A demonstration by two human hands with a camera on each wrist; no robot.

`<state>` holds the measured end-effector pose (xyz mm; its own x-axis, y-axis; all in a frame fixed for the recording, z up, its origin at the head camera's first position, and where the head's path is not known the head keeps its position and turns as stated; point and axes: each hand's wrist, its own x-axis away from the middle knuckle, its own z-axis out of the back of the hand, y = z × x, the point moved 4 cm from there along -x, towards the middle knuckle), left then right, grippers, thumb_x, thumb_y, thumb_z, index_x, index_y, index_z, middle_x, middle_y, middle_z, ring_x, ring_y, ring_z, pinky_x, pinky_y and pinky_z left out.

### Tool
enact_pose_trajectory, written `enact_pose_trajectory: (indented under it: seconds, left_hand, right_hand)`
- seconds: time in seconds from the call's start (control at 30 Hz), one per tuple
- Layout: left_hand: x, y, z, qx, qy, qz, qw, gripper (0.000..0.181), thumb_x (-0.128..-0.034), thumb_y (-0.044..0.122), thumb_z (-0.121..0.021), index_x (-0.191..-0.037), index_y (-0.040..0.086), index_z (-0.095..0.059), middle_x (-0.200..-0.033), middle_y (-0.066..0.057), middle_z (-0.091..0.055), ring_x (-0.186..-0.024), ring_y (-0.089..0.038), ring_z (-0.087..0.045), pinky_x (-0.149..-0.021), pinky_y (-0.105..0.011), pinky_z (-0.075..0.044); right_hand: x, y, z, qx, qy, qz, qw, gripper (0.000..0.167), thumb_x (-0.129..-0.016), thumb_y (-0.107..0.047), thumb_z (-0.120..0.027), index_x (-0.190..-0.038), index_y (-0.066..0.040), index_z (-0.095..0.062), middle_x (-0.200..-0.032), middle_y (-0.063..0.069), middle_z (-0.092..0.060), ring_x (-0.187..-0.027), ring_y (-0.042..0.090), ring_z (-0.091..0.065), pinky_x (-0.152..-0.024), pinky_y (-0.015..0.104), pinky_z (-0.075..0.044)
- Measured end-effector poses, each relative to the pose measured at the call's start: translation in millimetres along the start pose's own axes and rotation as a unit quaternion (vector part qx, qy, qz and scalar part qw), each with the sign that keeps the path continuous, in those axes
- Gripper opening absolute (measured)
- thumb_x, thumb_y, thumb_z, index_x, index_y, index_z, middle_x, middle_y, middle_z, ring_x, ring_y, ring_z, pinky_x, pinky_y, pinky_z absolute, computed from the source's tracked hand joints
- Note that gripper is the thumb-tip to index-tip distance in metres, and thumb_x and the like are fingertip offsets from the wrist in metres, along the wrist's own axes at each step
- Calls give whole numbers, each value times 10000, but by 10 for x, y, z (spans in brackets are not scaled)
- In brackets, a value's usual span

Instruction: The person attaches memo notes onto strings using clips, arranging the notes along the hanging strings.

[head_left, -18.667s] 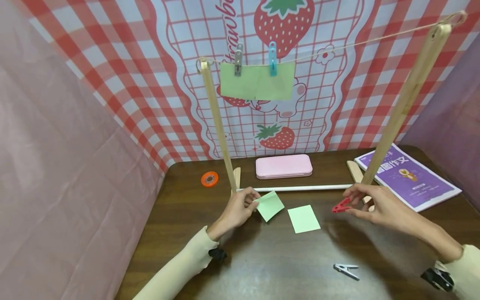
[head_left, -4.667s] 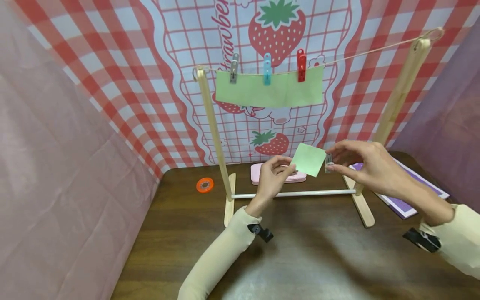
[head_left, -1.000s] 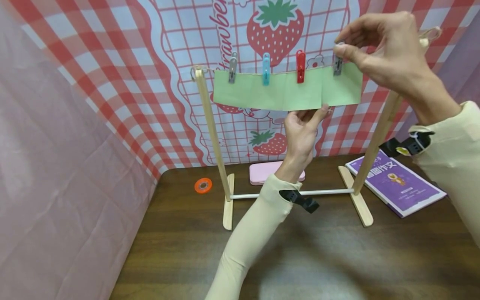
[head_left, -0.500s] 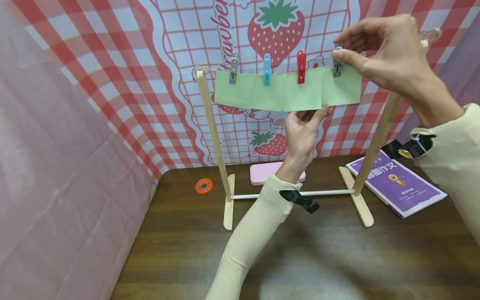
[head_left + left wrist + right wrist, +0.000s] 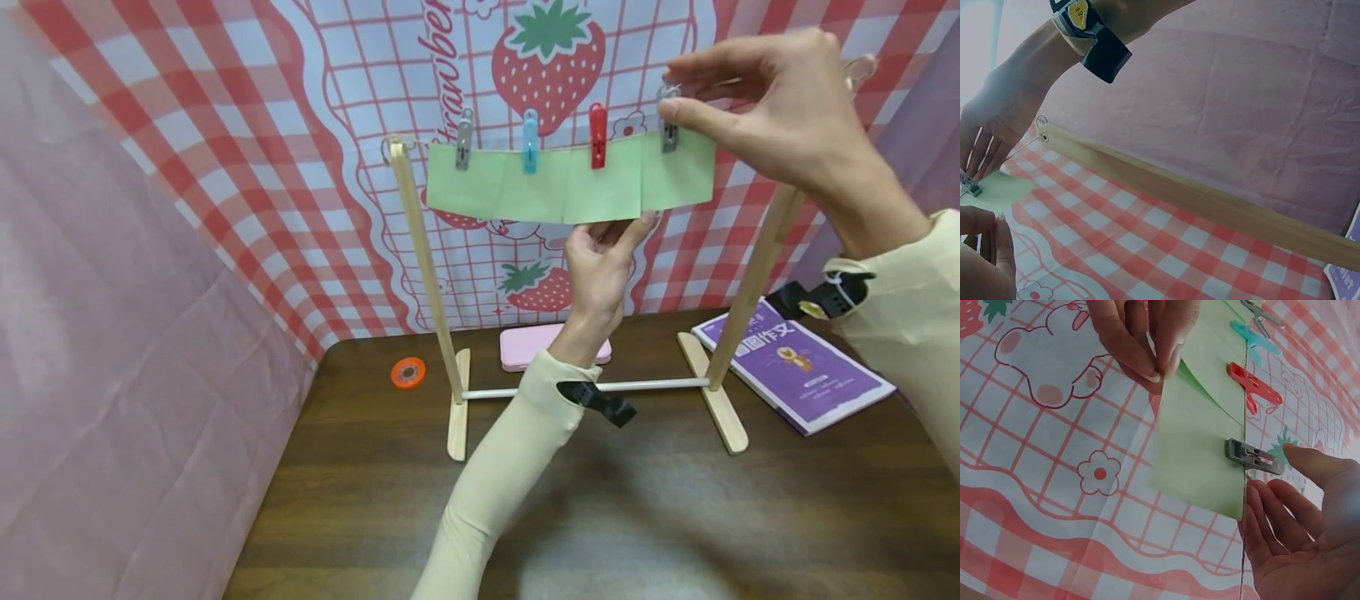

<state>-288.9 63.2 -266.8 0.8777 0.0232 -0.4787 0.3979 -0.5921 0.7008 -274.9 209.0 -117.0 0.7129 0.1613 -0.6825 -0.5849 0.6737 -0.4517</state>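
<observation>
Several green sticky notes hang in a row from a thin string, held by a grey clothespin, a blue clothespin and a red clothespin. At the row's right end, a silver-grey clothespin bites the last note and the string. My right hand is beside this clothespin, thumb and fingers spread apart around its handle end; the thumb tip is very near or touching. With thumb and fingertips, my left hand pinches the bottom edge where the last two notes meet.
The string runs between two wooden posts, joined low by a white rod. On the brown table lie an orange tape roll, a pink case partly behind my left arm, and a purple book. Strawberry-print cloth hangs behind.
Since the oldest frame, two more notes have gone onto the string, under the red and silver-grey clothespins. Within the last second my right fingers have spread from the silver-grey clothespin; my left hand stays.
</observation>
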Motion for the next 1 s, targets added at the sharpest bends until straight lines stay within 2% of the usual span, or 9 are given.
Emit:
enact_pose_trajectory:
  seconds: [0.1, 0.17, 0.27, 0.37, 0.47, 0.6, 0.7, 0.87, 1.0]
  left_hand:
    - [9, -12, 11, -19, -26, 12, 10000, 382, -911, -114, -685, -1280, -136, -586, -1073, 4, -700, -982, -36, -692, -928, -203, -593]
    - [15, -21, 21, -14, -53, 20, 10000, 388, -908, -124, -681, -1284, -133, -585, -1088, -35, -707, -981, -37, -699, -928, -213, -600]
    - [26, -35, 38, 1, -129, 24, 9999, 387, -909, -153, -662, -1284, -141, -567, -1129, -231, -694, -970, -40, -709, -914, -214, -605]
    - [34, -62, 64, -38, -136, 74, 9999, 365, -910, -158, -659, -1262, -140, -561, -1236, -420, -603, -958, -37, -713, -888, -197, -603]
    - [42, -93, 106, -54, -66, 129, 9999, 330, -902, -154, -674, -1217, -121, -581, -1200, -361, -655, -956, -42, -716, -862, -178, -596]
    - [73, -126, 188, -53, 18, 196, 9998, 326, -890, -154, -686, -1200, -119, -594, -1045, -63, -729, -928, -61, -712, -841, -181, -601]
    - [111, -148, 266, -153, -15, 297, 9994, 351, -888, -144, -692, -1222, -125, -587, -1027, -14, -720, -907, -63, -704, -829, -182, -603]
    - [180, -131, 405, -889, -416, 209, 9950, 389, -894, -117, -705, -1259, -125, -570, -1105, -239, -698, -911, -40, -703, -861, -210, -608]
    - [234, -81, 515, -1574, -829, -60, 9840, 400, -893, -94, -734, -1259, -121, -574, -1185, -372, -653, -908, -25, -701, -917, -354, -636]
  right_hand:
    - [27, -22, 9, 30, 27, 77, 10000, 397, -956, -301, -770, -1328, -171, -724, -1281, -21, -757, -984, -202, -598, -879, 20, -478]
    - [39, -43, 16, -32, 81, 90, 9999, 392, -955, -290, -772, -1325, -171, -726, -1287, -19, -754, -1004, -187, -609, -903, 29, -487]
    - [56, -79, 30, -241, 198, 95, 9995, 370, -953, -250, -775, -1309, -161, -733, -1264, -44, -758, -1023, -147, -636, -947, 55, -504]
    - [78, -117, 51, -350, 337, 143, 9987, 344, -947, -215, -780, -1285, -155, -746, -1218, -74, -766, -1015, -128, -652, -971, 76, -515]
    - [114, -152, 69, -303, 422, 246, 9983, 326, -949, -206, -776, -1271, -163, -752, -1198, -58, -769, -1004, -123, -649, -989, 88, -514]
    - [175, -192, 86, -303, 488, 340, 9978, 315, -943, -190, -780, -1252, -134, -760, -1126, -177, -741, -973, -105, -649, -968, 78, -513]
    - [253, -210, 98, -314, 514, 383, 9975, 323, -941, -166, -780, -1255, -98, -754, -1098, -300, -673, -960, -91, -643, -947, 65, -509]
    - [427, -227, 98, -279, 426, 444, 9977, 350, -934, -123, -781, -1279, -82, -737, -1140, -321, -653, -970, -66, -628, -944, 45, -499]
    - [579, -223, 62, -226, 251, 586, 9977, 367, -902, -54, -799, -1264, -70, -743, -1141, -327, -648, -947, -67, -635, -928, 22, -494]
